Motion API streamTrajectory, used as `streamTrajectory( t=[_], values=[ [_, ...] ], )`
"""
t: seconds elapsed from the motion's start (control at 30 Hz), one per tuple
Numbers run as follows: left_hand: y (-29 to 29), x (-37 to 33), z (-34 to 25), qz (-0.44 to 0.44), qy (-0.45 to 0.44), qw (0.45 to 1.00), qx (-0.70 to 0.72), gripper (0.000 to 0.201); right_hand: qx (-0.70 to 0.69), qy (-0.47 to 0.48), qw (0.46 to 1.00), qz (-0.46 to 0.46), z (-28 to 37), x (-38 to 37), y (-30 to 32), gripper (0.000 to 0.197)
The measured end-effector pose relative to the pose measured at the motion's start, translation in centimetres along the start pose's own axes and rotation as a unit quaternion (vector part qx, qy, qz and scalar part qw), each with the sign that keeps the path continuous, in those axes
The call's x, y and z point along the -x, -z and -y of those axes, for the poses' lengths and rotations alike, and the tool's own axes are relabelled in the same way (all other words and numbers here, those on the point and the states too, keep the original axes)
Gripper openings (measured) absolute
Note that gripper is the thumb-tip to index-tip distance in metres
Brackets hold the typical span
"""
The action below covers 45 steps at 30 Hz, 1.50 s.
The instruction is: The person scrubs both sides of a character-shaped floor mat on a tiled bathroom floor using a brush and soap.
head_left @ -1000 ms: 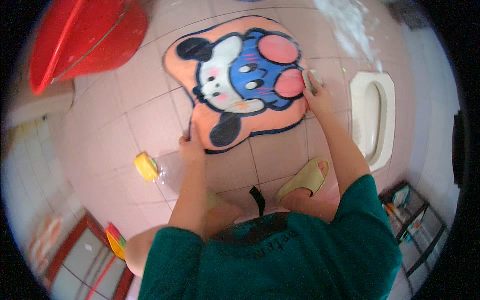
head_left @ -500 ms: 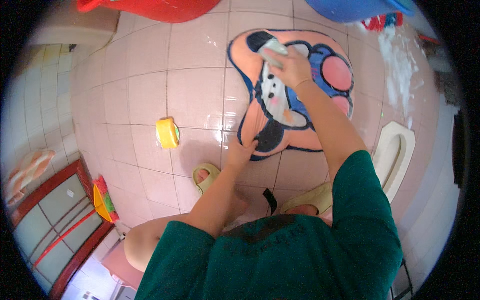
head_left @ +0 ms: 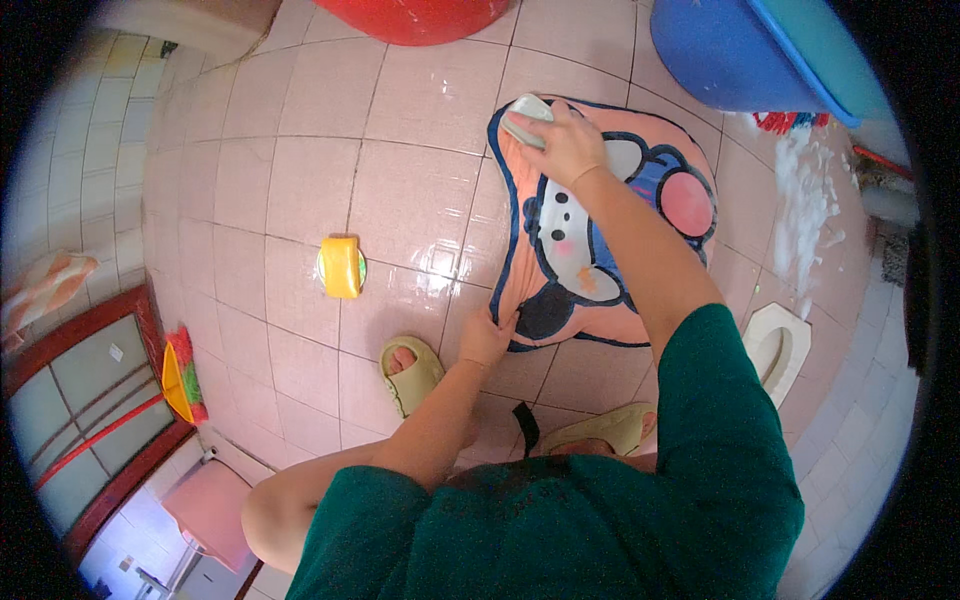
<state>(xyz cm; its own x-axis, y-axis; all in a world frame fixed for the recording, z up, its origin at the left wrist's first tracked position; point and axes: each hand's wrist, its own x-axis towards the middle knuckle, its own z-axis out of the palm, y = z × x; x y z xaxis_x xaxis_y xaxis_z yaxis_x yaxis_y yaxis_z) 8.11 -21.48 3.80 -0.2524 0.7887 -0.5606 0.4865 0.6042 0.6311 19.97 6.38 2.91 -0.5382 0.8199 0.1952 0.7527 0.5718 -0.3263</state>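
A peach, animal-shaped cartoon mat (head_left: 600,325) with a dark blue edge lies on wet floor tiles. My right hand (head_left: 574,145) is closed around a pale, oval scrub brush (head_left: 530,107) and presses it to the mat's far left corner. Whatever is on the brush's underside is hidden. At the mat's near left corner, my left hand (head_left: 487,336) pinches the edge between thumb and fingers. Creases run along the mat's left side between the two hands.
A yellow sponge-like block (head_left: 342,266) rests on a small round dish to the left. Red (head_left: 420,18) and blue (head_left: 720,55) tubs stand at the far side. White foam (head_left: 800,190) streaks the floor at right, near a squat toilet (head_left: 775,350). My slippered feet are close by.
My right hand has slid the brush outward to the mat's far left corner. My left hand still grips the near corner. The whole view has shifted, showing more of the blue tub.
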Motion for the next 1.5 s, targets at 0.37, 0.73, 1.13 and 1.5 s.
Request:
streamTrajectory(
  t=[0.37,0.73,1.13,1.5],
  values=[
    [-0.7,0.7,1.0,0.048,0.066,0.994,-0.078,0.041,-0.037,0.104,0.986,0.126,0.4,1.0,-1.8,0.045],
    [-1.5,0.5,4.4,-0.013,-0.007,0.982,-0.189,0.043,-0.039,0.059,0.959,0.275,5.3,3.6,-1.1,0.045],
    [-1.3,-1.1,5.7,-0.055,-0.036,0.989,0.130,0.045,-0.249,0.085,0.960,0.092,10.4,10.7,-3.0,0.046],
    [0.5,-1.1,5.4,0.057,0.046,0.983,0.169,0.035,-0.109,-0.092,0.990,-0.022,4.2,7.8,-0.7,0.052]
  ],
)
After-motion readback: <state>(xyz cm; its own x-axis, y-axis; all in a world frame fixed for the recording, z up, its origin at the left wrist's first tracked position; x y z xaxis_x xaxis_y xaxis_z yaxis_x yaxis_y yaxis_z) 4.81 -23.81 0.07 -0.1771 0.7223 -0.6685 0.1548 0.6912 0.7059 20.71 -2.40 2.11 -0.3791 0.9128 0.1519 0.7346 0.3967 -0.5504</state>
